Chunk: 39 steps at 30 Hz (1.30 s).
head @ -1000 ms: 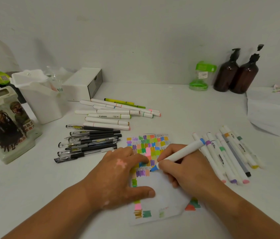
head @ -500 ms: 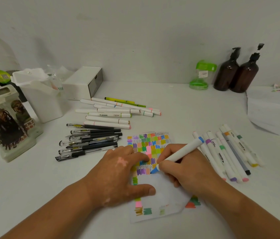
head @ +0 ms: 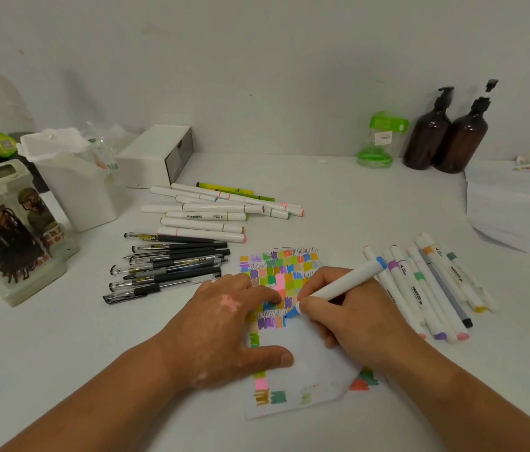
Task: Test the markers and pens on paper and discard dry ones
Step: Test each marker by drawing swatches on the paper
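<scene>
Pinching the white-barrelled marker with a blue end band (head: 342,283) just above its blue nib, the fingertips (head: 305,303) of the right hand (head: 355,318) are bunched together so that the nib is steered onto the white paper sheet covered in colour swatches (head: 309,360), at the lower edge of the swatch grid. A blue mark appears to be forming there, though it is partly hidden by the fingers. The left hand (head: 224,324) is laid flat, with fingers straight and slightly spread and the thumb on bare paper, so that the sheet is kept from sliding. A row of white markers with coloured tips (head: 420,288) lies just beside the right hand, within easy reach. A heap of white markers (head: 211,216) and a cluster of black gel pens (head: 166,269) are set apart beyond the left hand, which is judged to be sorting by kind.
</scene>
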Each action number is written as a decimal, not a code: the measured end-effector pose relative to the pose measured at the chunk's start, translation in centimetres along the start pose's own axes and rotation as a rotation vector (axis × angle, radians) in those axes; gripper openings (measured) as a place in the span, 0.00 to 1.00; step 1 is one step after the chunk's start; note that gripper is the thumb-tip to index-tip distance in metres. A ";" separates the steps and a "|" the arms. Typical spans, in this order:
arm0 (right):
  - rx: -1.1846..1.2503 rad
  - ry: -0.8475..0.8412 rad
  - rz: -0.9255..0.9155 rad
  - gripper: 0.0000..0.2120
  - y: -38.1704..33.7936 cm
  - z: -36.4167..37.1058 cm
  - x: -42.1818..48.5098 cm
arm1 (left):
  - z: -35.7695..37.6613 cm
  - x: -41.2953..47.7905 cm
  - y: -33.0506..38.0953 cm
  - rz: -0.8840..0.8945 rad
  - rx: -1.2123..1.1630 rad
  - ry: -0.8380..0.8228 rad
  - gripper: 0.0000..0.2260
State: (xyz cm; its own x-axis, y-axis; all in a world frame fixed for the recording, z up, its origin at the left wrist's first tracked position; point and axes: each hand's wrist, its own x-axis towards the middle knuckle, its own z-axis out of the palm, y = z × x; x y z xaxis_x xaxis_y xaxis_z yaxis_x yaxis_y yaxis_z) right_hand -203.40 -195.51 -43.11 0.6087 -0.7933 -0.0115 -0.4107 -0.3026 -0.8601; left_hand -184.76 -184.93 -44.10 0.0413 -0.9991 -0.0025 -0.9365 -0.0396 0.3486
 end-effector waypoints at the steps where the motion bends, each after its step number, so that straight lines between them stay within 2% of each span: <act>1: -0.001 0.000 0.001 0.06 0.0 0.0 0.0 | 0.0 0.0 0.0 -0.001 0.002 -0.005 0.38; 32: -0.019 -0.003 -0.020 0.04 0.3 0.0 0.0 | -0.5 -0.1 0.4 -0.010 -0.001 -0.012 0.38; 37: 0.045 -0.021 -0.028 0.05 0.2 0.0 -0.1 | -0.4 -0.1 0.3 0.002 0.006 -0.018 0.39; 39: 0.189 0.037 -0.022 0.07 0.2 -0.2 0.1 | -0.3 -0.1 0.2 0.007 -0.016 0.009 0.38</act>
State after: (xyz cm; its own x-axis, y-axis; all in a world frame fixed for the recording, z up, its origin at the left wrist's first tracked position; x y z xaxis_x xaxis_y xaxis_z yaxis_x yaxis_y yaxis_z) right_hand -203.62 -195.76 -43.17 0.5892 -0.8076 0.0245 -0.2603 -0.2185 -0.9405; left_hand -184.86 -184.83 -43.70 0.0383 -0.9992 0.0081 -0.9311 -0.0327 0.3634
